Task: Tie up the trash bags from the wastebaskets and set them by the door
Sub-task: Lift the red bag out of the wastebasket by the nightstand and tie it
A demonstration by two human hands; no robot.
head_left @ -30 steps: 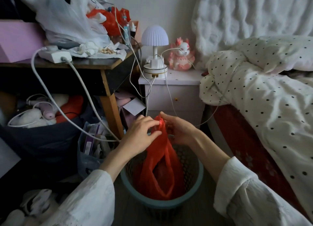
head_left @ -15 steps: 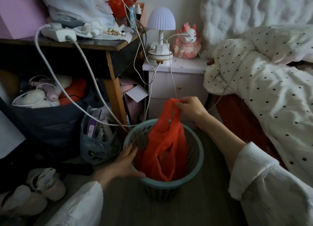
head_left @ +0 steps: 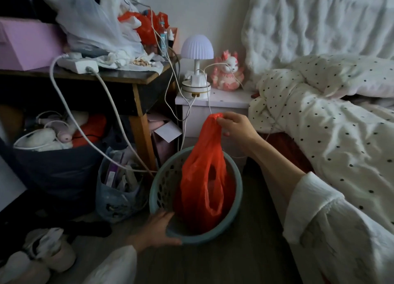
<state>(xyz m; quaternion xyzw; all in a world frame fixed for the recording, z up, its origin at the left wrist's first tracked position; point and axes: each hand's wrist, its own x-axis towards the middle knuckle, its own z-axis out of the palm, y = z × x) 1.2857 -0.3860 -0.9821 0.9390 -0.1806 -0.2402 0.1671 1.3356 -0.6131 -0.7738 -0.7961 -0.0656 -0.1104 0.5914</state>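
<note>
In the head view, the right hand (head_left: 235, 127) is pinching the bunched-up top of the red trash bag (head_left: 203, 183) and holding it up, while the bag's bottom is sitting inside the round teal wastebasket (head_left: 237, 195) on the floor. The left hand (head_left: 156, 230) is gripping the wastebasket's rim at about 7 o'clock, fingers curled over the edge. The white nightstand (head_left: 215, 104) with the mushroom lamp (head_left: 197, 59) is standing at 12 o'clock from the basket, and the dotted blanket (head_left: 319, 121) is lying at 2 o'clock.
</note>
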